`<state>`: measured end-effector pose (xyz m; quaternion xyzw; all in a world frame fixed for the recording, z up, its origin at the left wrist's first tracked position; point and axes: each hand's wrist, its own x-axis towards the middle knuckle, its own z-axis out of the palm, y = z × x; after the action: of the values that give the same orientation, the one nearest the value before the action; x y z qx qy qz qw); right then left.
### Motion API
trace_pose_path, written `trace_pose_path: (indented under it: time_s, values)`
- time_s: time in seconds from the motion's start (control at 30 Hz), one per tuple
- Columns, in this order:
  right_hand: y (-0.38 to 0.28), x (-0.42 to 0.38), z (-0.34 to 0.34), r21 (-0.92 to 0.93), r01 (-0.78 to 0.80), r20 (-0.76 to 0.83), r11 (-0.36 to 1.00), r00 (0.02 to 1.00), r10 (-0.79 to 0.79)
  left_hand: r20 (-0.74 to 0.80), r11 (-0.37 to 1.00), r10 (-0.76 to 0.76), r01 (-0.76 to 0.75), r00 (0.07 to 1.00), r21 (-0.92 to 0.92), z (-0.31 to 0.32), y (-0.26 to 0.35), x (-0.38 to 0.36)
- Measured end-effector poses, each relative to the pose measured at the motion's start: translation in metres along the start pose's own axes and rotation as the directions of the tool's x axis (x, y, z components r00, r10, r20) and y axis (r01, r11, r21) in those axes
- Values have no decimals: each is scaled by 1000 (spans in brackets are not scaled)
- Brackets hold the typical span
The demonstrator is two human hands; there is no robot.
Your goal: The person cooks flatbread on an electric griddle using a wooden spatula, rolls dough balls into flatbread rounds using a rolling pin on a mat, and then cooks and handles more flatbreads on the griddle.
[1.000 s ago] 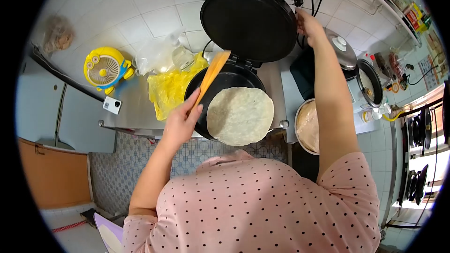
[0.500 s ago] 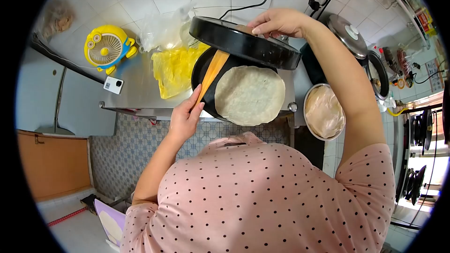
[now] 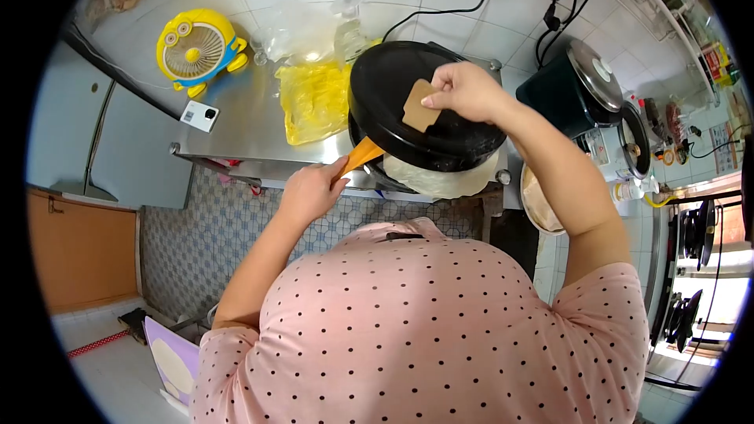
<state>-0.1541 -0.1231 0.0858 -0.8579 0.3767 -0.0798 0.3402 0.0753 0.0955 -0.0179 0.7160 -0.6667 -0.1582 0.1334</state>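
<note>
My left hand (image 3: 312,192) is closed round a wooden spatula (image 3: 363,154), whose far end is hidden under a round black lid (image 3: 385,78). With thumb and fingers my right hand (image 3: 463,93) pinches a tan flat piece with notched corners (image 3: 420,107) on the lid's top. The lid lies over a black pan (image 3: 393,179), hiding most of it. From beneath its front edge a pale round flatbread (image 3: 448,180) sticks out, hanging past the pan's rim.
A yellow plastic bag (image 3: 314,106), a white phone (image 3: 199,115) and a yellow fan (image 3: 194,51) occupy the left counter. To the right are a dark cooker (image 3: 550,88) and a plastic-covered bowl (image 3: 540,202). A black cable (image 3: 440,12) runs along the wall.
The lid has come down from its tilted position and now covers most of the flatbread. My right hand has moved down with it. My left hand and the spatula are slightly lower.
</note>
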Motion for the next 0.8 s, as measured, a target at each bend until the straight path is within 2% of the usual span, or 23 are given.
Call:
trace_pose_path:
  time_s: [0.1, 0.2, 0.3, 0.4, 0.5, 0.6, 0.7, 0.8]
  values:
    - [3, -5, 26, 13, -19, -17, 1000, 1000, 19, 5, 999, -8, 8, 1000, -45, 3, -7, 16]
    - [9, -9, 47, 34, -41, -29, 999, 999, 42, 11, 941, -114, 111, 993, -319, 13, -19, 28]
    - [9, -14, 64, -29, -69, -44, 997, 997, 68, 119, 845, -240, 268, 963, -462, 0, -13, 36]
    - [9, -17, 76, -49, -125, -56, 991, 991, 122, 59, 868, -183, 189, 981, -460, 7, -26, 44]
    - [9, -19, 81, -28, -173, -79, 985, 982, 170, -84, 902, -74, 31, 994, -430, 22, -41, 49]
    - [5, -23, 84, -13, -206, -119, 978, 972, 203, -79, 896, -40, 1, 996, -444, 30, -53, 53]
    - [9, -28, 95, -54, -140, -236, 989, 964, 124, 124, 809, -159, 201, 979, -553, 3, -37, 48]
    - [18, -37, 113, -105, -58, -395, 993, 918, 12, 163, 808, -131, 201, 978, -553, 7, -50, 50]
